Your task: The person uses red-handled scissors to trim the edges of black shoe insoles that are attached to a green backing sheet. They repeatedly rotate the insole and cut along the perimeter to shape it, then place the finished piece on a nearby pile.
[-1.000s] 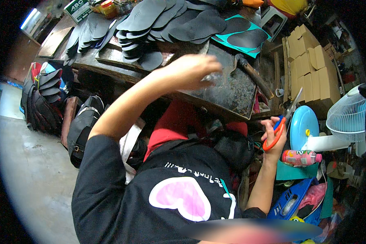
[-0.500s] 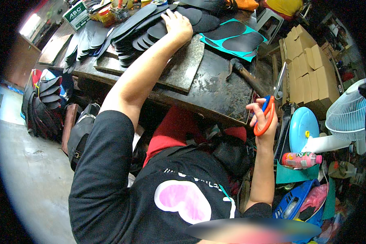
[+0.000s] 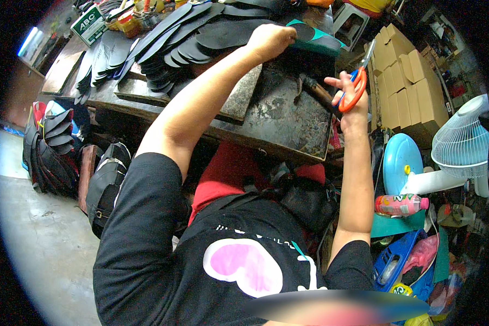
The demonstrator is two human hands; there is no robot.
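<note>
The widest open room is the bare tabletop (image 3: 288,126) between the grey board (image 3: 245,96) and the hammer (image 3: 318,93), where a hand could pass in over the front edge; the heaped black soles (image 3: 179,41) block the way to the rear left; the left forearm bars the space above the board, and the left hand (image 3: 274,41), with a dark sole (image 3: 321,44) jutting from it, narrows the rear; on the right, the raised scissors (image 3: 360,89) stand in the way, with stacked boxes (image 3: 413,89) beyond.
</note>
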